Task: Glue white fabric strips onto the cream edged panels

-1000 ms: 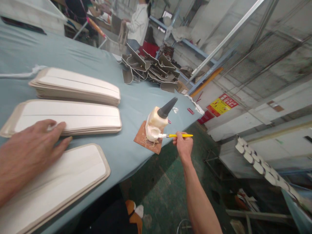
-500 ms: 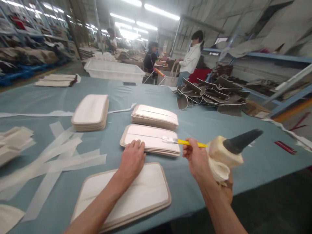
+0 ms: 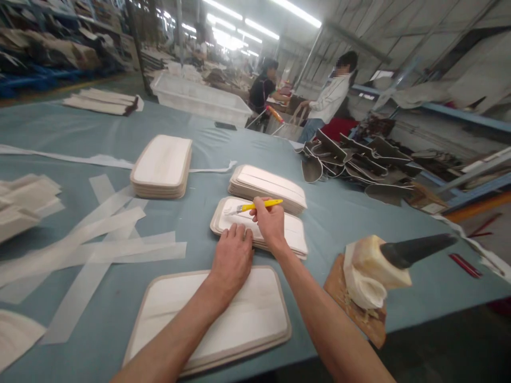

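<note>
My right hand (image 3: 271, 223) grips a yellow-handled paintbrush (image 3: 261, 206). Its bristles touch the left part of the top white panel in a beige-edged stack (image 3: 289, 230). A dark lengthwise line crosses that panel, partly hidden by my hand. Fingers of my left hand (image 3: 235, 255) lie flat on the stack's near edge, holding nothing. Just behind stands a similar narrow stack (image 3: 271, 183). Under my left forearm lies a larger stack of white panels with beige borders (image 3: 255, 311).
A pale, crusted block-shaped container with a dark cone (image 3: 415, 251) sits on a brown board (image 3: 335, 276) at right. Translucent strips (image 3: 96, 250) cross at left, near another panel stack (image 3: 162, 162). Dark bag pieces (image 3: 355, 162) lie far right. Two people are beyond the table.
My right hand has carried the brush leftward along the panel, from its right part to its left. My left hand still rests on the near edge. The view has shifted slightly.
</note>
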The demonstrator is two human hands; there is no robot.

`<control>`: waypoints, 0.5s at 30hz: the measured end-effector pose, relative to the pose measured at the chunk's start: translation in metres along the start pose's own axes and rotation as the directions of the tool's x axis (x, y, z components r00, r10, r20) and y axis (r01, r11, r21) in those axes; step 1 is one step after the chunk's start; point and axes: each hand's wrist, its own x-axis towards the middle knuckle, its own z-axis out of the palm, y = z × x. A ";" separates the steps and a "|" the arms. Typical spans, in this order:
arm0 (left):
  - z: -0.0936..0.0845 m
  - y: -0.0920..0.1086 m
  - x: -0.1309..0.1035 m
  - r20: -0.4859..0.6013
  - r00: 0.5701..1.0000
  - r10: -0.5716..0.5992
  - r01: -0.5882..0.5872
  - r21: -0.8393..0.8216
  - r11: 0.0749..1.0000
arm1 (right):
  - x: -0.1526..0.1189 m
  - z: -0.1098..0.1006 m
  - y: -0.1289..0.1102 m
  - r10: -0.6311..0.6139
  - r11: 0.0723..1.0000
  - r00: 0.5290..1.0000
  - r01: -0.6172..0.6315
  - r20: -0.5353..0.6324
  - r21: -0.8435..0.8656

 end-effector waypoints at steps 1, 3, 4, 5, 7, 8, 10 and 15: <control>0.000 0.000 0.000 0.000 1.000 -0.004 0.004 -0.006 1.000 | 0.000 0.001 0.001 -0.006 1.000 1.000 0.006 0.003 -0.013; -0.001 0.000 -0.001 0.001 1.000 -0.009 0.009 -0.018 1.000 | 0.002 0.003 0.002 -0.009 0.999 1.000 0.009 0.006 -0.037; -0.002 0.001 -0.001 0.001 1.000 -0.010 0.010 -0.023 1.000 | 0.002 0.004 0.003 -0.009 0.999 1.000 0.010 0.007 -0.047; -0.003 0.001 -0.001 0.003 1.000 -0.010 0.010 -0.026 1.000 | 0.003 0.005 0.003 -0.012 0.998 1.000 0.012 0.007 -0.058; -0.004 0.001 -0.001 0.009 1.000 -0.007 0.007 -0.029 1.000 | 0.004 0.008 0.004 -0.025 0.997 1.000 0.026 0.010 -0.076; -0.005 0.001 0.000 0.012 1.000 -0.006 0.006 -0.028 1.000 | 0.005 0.009 0.004 -0.031 0.996 0.999 0.032 0.012 -0.084; -0.005 0.002 0.001 0.019 1.000 -0.007 0.007 -0.023 1.000 | 0.006 0.010 0.006 -0.037 0.994 0.999 0.039 0.015 -0.104; -0.008 0.004 0.002 0.044 0.999 -0.017 0.017 0.001 1.000 | 0.010 0.006 0.015 -0.053 0.981 0.998 0.055 0.018 -0.185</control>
